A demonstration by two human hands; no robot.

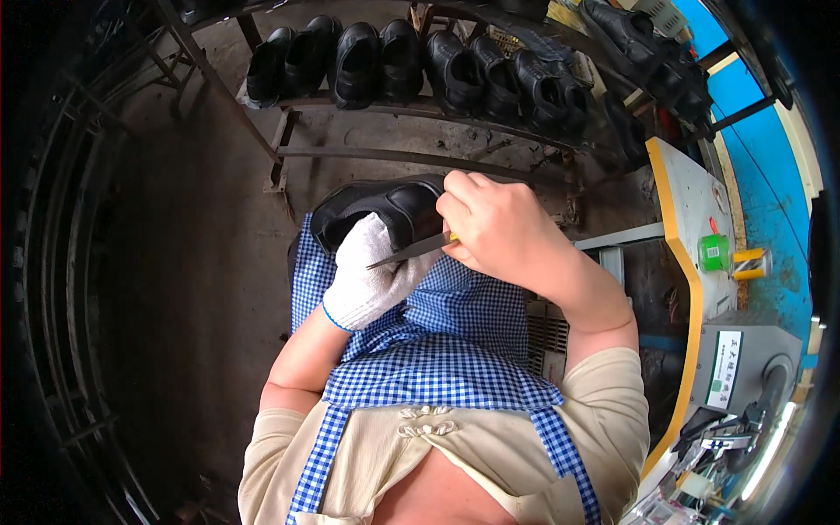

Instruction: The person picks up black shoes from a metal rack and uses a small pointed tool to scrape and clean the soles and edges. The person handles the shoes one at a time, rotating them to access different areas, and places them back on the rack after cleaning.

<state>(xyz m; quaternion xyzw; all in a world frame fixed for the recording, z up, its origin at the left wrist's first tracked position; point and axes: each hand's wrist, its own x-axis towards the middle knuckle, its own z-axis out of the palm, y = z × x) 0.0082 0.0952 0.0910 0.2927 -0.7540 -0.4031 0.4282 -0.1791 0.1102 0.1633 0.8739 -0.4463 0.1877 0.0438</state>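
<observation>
A black shoe lies across my lap, its opening facing up toward me. My left hand, in a white knit glove with a blue cuff edge, is closed on the shoe's near side. Bare, my right hand is wrapped round the yellow handle of a dark pointed tool that looks like thread snips. Its blade points left across the gloved fingers. The right fingers also sit at the shoe's right end and hide it. Below the shoe, a blue-and-white checked apron covers my lap.
Beyond my knees a metal rack bears a row of black shoes. At right stands a yellow-edged worktable with a green-labelled spool, a yellow-and-black roll and a grey machine. More metal frames stand at far left.
</observation>
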